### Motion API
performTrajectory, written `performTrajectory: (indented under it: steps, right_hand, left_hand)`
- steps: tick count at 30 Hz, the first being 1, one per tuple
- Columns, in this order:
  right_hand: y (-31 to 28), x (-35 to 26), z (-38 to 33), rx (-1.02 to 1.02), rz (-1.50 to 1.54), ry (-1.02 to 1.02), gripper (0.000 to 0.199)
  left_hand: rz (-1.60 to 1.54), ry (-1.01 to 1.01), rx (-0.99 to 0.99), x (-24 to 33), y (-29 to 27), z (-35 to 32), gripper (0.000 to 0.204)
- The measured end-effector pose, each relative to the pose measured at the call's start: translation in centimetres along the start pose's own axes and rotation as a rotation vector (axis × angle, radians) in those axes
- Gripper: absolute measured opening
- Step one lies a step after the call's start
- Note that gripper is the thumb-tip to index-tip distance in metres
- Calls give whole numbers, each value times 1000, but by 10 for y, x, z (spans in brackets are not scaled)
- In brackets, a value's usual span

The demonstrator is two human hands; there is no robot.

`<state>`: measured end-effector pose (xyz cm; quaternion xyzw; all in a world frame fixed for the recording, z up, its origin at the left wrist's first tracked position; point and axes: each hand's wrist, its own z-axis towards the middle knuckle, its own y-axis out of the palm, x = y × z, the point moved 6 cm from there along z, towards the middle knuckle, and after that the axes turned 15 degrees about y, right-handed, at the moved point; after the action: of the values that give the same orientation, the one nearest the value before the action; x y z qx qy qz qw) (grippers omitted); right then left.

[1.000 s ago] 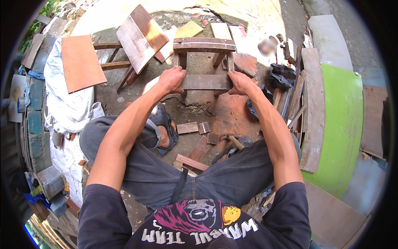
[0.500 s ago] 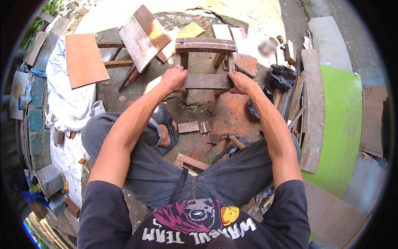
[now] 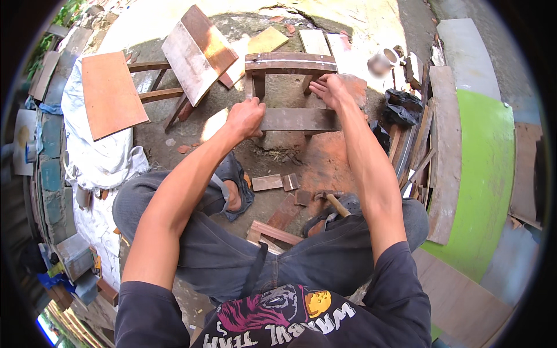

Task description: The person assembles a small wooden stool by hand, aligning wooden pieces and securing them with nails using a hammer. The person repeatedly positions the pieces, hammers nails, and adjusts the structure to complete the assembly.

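A small wooden stool frame (image 3: pixel 290 60) stands on the ground in front of me, its top rail dark brown with a pale line along it. Nearer to me, a grey-brown flat board (image 3: pixel 299 120) lies across the frame's near side. My left hand (image 3: pixel 246 119) is closed around the board's left end. Above the board's right end, my right hand (image 3: pixel 329 91) hovers by the frame's right post, fingers apart and holding nothing I can see. Its palm side is partly hidden. Beside my right foot rests a hammer (image 3: pixel 337 205) with a wooden handle.
Wood offcuts (image 3: pixel 268 182) lie between my feet. At the left, an orange-brown panel piece (image 3: pixel 113 95) and a tilted wooden piece (image 3: pixel 191 55) stand near a white sack (image 3: pixel 107 156). Right of me are stacked planks, a black plastic bag (image 3: pixel 402 107) and a green panel (image 3: pixel 484 174).
My right hand has let go of the board's right end and moved up and slightly left toward the frame's post. My left hand stays on the board.
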<state>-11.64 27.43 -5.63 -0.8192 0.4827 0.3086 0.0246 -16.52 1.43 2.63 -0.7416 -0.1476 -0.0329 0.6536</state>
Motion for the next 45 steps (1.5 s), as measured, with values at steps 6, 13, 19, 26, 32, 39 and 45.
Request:
performTrajectory:
  steps: [6,13,19,26,32,39,45]
  right_hand:
    - [14,-2,6,42,221,88,44]
    - [14,-9,-6,180,138,253,40]
    - [6,-14,4,219,26,262,29]
    - [4,-24,-43,189,-1236,-236,45]
    - [8,14,-128,-27,-2251,-567,66]
    - [-22,23,-128,146,-2144,-763,69]
    - [-27,22,-110,62,-1931,-807,62]
  left_hand:
    - [-3,-12,34,-6,5,-3,57]
    - [-21,-28,50,-7,8,-4,55]
    - [-26,-40,35,-8,8,-5,56]
    - [-15,-34,40,-6,7,-5,58]
    - [2,-10,88,-8,7,-9,58]
    - [-17,20,109,-20,11,-28,78]
    - [21,8,171,-18,4,-33,71]
